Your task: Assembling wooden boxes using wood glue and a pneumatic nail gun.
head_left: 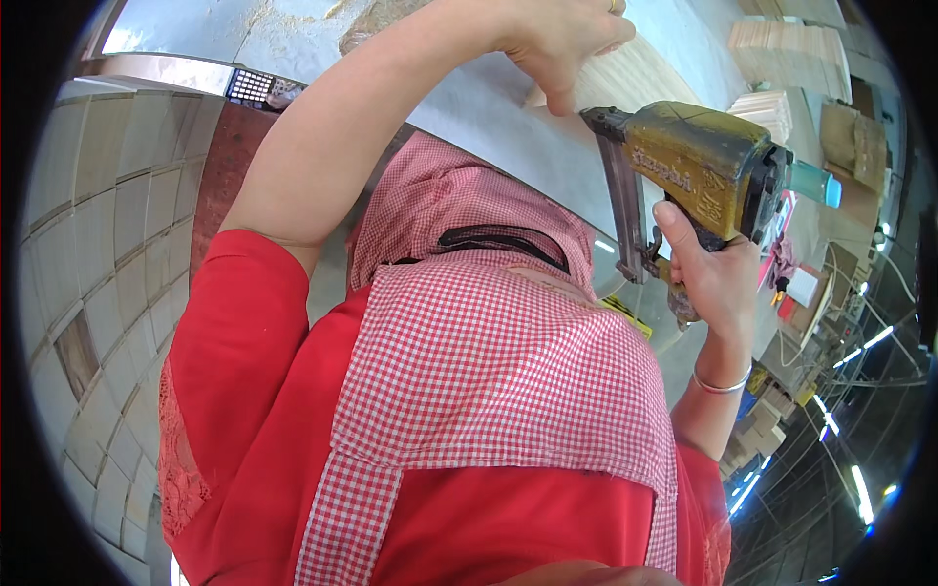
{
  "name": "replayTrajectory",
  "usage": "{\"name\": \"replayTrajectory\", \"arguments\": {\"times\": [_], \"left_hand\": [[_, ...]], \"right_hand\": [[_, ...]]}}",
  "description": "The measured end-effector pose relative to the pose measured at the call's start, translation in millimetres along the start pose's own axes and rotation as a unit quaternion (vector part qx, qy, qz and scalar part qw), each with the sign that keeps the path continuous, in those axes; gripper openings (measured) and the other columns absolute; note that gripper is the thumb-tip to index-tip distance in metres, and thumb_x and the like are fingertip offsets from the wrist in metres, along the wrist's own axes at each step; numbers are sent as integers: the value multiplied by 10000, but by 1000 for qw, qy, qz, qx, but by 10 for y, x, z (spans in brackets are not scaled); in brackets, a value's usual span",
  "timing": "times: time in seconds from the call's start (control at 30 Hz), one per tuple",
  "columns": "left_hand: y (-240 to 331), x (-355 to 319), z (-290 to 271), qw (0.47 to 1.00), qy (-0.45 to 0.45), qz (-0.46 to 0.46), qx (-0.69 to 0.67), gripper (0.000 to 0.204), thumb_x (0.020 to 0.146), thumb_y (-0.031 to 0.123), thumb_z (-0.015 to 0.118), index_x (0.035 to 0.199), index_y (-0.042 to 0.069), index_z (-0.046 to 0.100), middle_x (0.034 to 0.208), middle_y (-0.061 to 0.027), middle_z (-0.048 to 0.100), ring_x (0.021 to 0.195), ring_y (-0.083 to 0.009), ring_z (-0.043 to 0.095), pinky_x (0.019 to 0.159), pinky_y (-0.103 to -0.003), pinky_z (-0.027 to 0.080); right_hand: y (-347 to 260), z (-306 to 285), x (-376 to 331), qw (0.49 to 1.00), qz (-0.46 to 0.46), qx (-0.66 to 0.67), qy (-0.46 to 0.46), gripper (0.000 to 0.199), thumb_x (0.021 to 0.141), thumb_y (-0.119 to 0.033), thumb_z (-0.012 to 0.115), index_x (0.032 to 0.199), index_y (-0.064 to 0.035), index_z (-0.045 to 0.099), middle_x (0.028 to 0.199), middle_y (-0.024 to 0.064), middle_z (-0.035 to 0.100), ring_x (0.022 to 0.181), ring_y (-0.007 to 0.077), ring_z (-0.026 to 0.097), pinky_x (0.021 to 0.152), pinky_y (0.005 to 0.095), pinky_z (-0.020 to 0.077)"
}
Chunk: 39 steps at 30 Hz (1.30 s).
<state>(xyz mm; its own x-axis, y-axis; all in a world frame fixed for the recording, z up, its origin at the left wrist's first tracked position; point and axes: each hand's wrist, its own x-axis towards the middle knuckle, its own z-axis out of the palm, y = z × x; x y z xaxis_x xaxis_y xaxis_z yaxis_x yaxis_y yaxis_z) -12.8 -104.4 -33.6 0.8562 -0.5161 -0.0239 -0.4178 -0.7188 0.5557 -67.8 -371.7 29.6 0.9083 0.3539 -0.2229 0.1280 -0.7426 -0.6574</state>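
My right hand (711, 278) is wrapped around the grip of a worn yellow pneumatic nail gun (699, 166), whose dark nose points left over the grey worktable (508, 127). A pale blue fitting (817, 184) sticks out of the gun's back end. My left hand (562, 39) reaches across the top of the view, its fingers curled on a pale wooden board (635, 73) and its thumb pointing toward the gun's nose. The board's far part is hidden by the hand and the picture's edge. My red shirt and red-checked apron (489, 371) fill the lower middle.
Rows of square pale wooden pieces (117, 254) are stacked at the left. A calculator (252, 88) lies at the table's upper left. More stacks of wooden boards (791, 54) stand at the upper right, with boxes and clutter (801, 293) at the right.
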Motion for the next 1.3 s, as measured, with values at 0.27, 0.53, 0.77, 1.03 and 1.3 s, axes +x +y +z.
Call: {"name": "replayTrajectory", "arguments": {"times": [0.27, 0.53, 0.77, 1.03, 1.3], "left_hand": [[249, -75, 153, 970, 36, -108, 215, 574, 627, 247, 810, 1067, -70, 621, 1145, -290, 585, 1098, -381, 577, 926, -409, 491], [-273, -17, 432, 980, 147, 129, -24, 819, 444, 205, 875, 1169, 14, 546, 1343, -295, 480, 1269, -454, 457, 1069, -446, 420], [156, -665, 499, 982, 170, -76, 19, 1060, 488, 222, 848, 1409, 0, 373, 1413, -309, 367, 1336, -463, 370, 1119, -473, 344], [622, -1028, 1179, 949, 267, -170, -8, 852, 702, 275, 831, 1384, -30, 423, 1310, -264, 450, 1184, -406, 486, 986, -443, 432], [815, -9, 1277, 962, 170, 91, -194, 379, 877, 161, 685, 1208, -9, 610, 1033, -194, 633, 890, -299, 636, 836, -378, 508]], "right_hand": [[-148, -20, 57, 1000, -1, -2, -18, 428, 816, -318, 828, 1035, 21, 683, 755, 14, 647, 590, 77, 561, 507, 236, 447], [-179, -225, 115, 993, 4, -51, -110, 505, 774, -312, 816, 1044, 82, 652, 859, 221, 705, 809, 269, 699, 778, 401, 550], [-105, -364, -59, 992, -101, -69, -24, 442, 755, -343, 794, 943, 42, 686, 788, 266, 668, 752, 422, 664, 709, 441, 531], [280, -706, -283, 998, -34, -42, 27, 424, 773, -372, 777, 963, -3, 694, 849, 237, 693, 820, 418, 665, 765, 460, 534], [769, -980, -669, 986, 72, -65, 133, 432, 802, -276, 790, 1080, 32, 668, 878, 173, 721, 824, 240, 705, 749, 383, 537]]}}
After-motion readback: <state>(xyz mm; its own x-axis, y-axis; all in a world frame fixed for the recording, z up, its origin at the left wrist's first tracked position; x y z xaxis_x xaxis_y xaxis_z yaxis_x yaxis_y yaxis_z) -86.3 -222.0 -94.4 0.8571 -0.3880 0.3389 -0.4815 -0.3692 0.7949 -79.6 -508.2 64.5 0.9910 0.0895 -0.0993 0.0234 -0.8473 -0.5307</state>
